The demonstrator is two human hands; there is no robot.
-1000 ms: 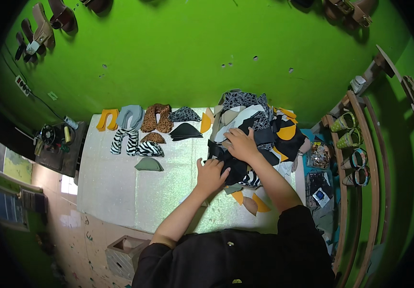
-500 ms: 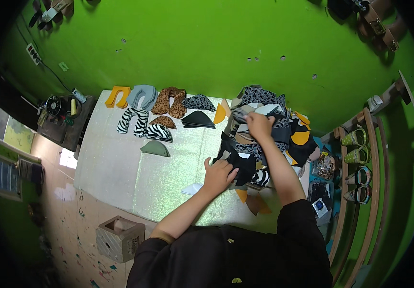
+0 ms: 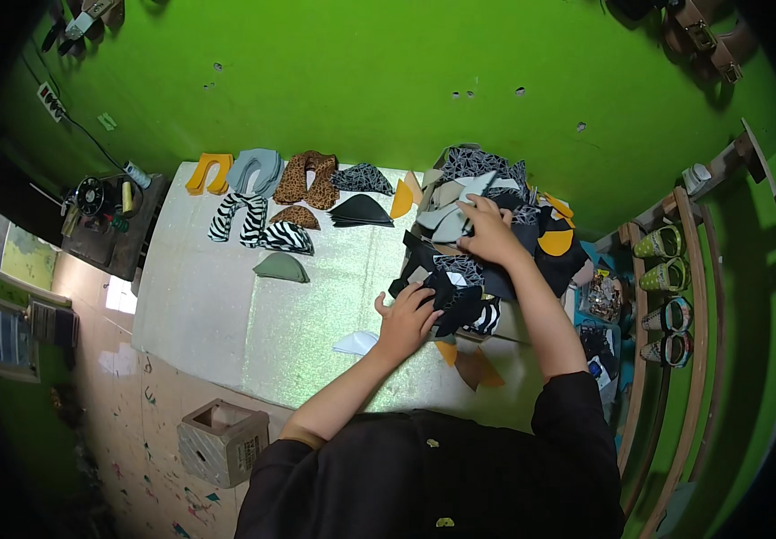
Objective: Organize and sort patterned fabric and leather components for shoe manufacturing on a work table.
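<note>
A heap of cut material pieces point(image 3: 525, 242), in black, grey, mustard and patterned stock, covers the right part of the pale table. My right hand point(image 3: 493, 234) lies over its upper left, with fingers spread on light grey pieces point(image 3: 449, 221). At the heap's near left edge, my left hand point(image 3: 407, 323) rests on black pieces point(image 3: 446, 301), thumb apart and fingers loosely bent. A zebra-striped piece point(image 3: 487, 316) pokes out beside it. To the left of this hand lies a white piece point(image 3: 355, 342). What lies under my palms is hidden.
Sorted stacks stand at the table's point(image 3: 199, 314) far left: mustard point(image 3: 209, 173), grey-blue point(image 3: 255, 169), leopard point(image 3: 307, 180), zebra point(image 3: 238, 220), black point(image 3: 361, 211) and green point(image 3: 282, 267). A wooden rack with sandals point(image 3: 662, 274) stands right; a box point(image 3: 223, 440) sits on the floor.
My right hand has shifted slightly on the heap, and light grey pieces now show under its fingers where a patterned piece was. My left hand stays on the black pieces. The view has shifted slightly.
</note>
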